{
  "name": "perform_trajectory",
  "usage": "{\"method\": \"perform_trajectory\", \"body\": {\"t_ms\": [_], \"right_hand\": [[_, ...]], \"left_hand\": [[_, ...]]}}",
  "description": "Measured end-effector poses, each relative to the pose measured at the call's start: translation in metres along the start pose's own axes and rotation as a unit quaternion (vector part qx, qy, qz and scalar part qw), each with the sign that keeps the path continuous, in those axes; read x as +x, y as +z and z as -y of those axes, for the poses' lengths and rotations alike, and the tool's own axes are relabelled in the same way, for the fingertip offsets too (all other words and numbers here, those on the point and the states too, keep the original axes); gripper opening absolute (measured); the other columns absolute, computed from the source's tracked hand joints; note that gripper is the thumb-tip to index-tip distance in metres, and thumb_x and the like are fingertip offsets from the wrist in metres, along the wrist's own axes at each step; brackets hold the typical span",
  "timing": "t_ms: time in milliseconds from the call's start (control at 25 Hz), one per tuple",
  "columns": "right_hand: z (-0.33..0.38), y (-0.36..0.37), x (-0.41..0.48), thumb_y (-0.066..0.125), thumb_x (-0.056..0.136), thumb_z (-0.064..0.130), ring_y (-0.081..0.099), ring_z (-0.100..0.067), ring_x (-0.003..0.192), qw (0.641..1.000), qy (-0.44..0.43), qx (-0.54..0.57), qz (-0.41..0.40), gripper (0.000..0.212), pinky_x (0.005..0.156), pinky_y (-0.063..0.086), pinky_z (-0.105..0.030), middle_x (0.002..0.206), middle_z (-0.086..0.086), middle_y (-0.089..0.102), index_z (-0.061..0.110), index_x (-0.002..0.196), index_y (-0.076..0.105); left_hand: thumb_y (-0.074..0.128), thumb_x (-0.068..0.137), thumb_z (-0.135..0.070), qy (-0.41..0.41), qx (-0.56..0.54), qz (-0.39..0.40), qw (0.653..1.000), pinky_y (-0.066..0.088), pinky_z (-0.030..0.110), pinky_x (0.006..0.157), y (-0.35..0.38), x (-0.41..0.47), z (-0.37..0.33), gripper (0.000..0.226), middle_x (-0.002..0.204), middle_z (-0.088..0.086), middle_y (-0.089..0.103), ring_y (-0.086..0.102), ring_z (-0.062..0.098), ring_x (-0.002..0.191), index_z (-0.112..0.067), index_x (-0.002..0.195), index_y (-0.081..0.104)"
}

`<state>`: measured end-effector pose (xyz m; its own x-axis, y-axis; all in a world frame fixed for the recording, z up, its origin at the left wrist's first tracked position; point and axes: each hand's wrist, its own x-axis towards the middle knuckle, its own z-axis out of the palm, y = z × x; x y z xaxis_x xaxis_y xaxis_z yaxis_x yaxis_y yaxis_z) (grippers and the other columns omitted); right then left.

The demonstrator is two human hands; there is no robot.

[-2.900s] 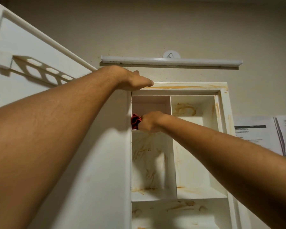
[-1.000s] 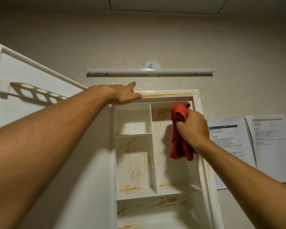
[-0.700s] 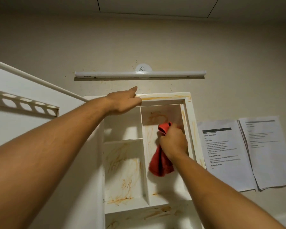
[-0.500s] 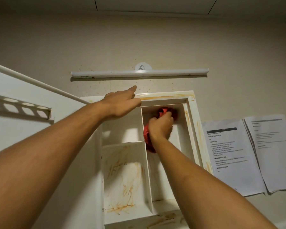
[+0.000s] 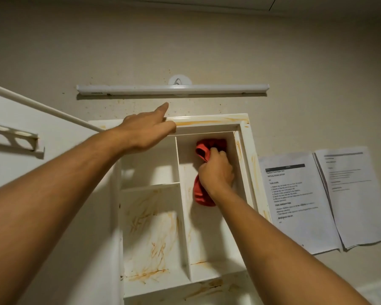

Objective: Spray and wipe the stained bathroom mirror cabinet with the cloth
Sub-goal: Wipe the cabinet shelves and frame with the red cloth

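The white cabinet (image 5: 244,137) hangs open on the wall, its shelves and frame streaked with orange stains. My right hand (image 5: 217,172) grips a bunched red cloth (image 5: 201,194) and holds it against the back of the tall upper-right compartment. Part of the cloth sticks out above my fingers, the rest hangs below my wrist. My left hand (image 5: 145,133) rests on the cabinet's top edge with fingers straight. The open cabinet door (image 5: 42,150) stands at the left. No spray bottle shows.
A white tube light (image 5: 172,89) is mounted on the wall above the cabinet. Two printed sheets (image 5: 317,194) are stuck to the wall at the right. A white slotted rack (image 5: 13,139) is fixed inside the door.
My right hand with the cloth moved from the upper-left compartment to the upper-right one, and over the last half second slid from its top corner down and to the right. My left hand stayed on the top edge.
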<state>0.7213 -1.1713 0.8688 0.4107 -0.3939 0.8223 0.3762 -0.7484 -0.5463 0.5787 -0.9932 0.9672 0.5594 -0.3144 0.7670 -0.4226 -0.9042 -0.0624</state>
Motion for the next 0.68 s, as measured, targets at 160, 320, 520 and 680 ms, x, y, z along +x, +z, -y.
{"method": "perform_trajectory", "body": {"t_ms": [160, 320, 520, 680], "right_hand": [[0.004, 0.013, -0.016, 0.060, 0.095, 0.015, 0.064, -0.035, 0.100, 0.963, -0.252, -0.061, 0.074, 0.056, 0.077, 0.047, -0.038, 0.136, -0.004, 0.050, 0.027, 0.148, 0.047], [-0.050, 0.005, -0.073, 0.058, 0.095, 0.019, 0.066, -0.033, 0.101, 0.931, -0.322, -0.053, 0.160, 0.069, 0.082, 0.056, -0.043, 0.153, 0.001, 0.045, 0.040, 0.155, 0.031], [-0.034, -0.012, -0.029, 0.049, 0.103, 0.033, 0.064, -0.023, 0.093, 0.936, -0.337, -0.066, 0.083, 0.041, 0.076, 0.050, -0.041, 0.123, 0.004, 0.058, 0.040, 0.142, 0.039], [-0.001, -0.001, -0.001, 0.056, 0.099, 0.022, 0.063, -0.038, 0.106, 0.963, -0.253, -0.074, 0.056, 0.054, 0.076, 0.046, -0.040, 0.133, -0.010, 0.053, 0.032, 0.148, 0.038]], "left_hand": [[0.029, 0.083, -0.062, 0.020, 0.027, -0.006, 0.999, 0.035, 0.047, 0.116, 0.003, 0.005, 0.009, 0.091, 0.161, 0.004, 0.042, 0.043, 0.029, 0.142, -0.028, 0.165, 0.008], [0.041, 0.084, -0.078, 0.065, 0.123, -0.022, 0.990, 0.035, 0.052, 0.114, 0.011, 0.006, 0.013, 0.105, 0.160, 0.010, 0.042, 0.044, 0.032, 0.140, -0.022, 0.165, 0.004], [0.048, 0.053, -0.105, 0.097, 0.283, 0.028, 0.954, 0.001, 0.064, 0.125, 0.030, -0.005, 0.025, 0.150, 0.168, 0.012, -0.025, -0.017, 0.031, 0.157, -0.031, 0.153, -0.036], [0.059, 0.048, -0.101, 0.109, 0.310, -0.028, 0.944, 0.003, 0.066, 0.123, 0.046, -0.003, 0.029, 0.160, 0.167, 0.015, -0.028, -0.021, 0.034, 0.156, -0.029, 0.150, -0.042]]}}
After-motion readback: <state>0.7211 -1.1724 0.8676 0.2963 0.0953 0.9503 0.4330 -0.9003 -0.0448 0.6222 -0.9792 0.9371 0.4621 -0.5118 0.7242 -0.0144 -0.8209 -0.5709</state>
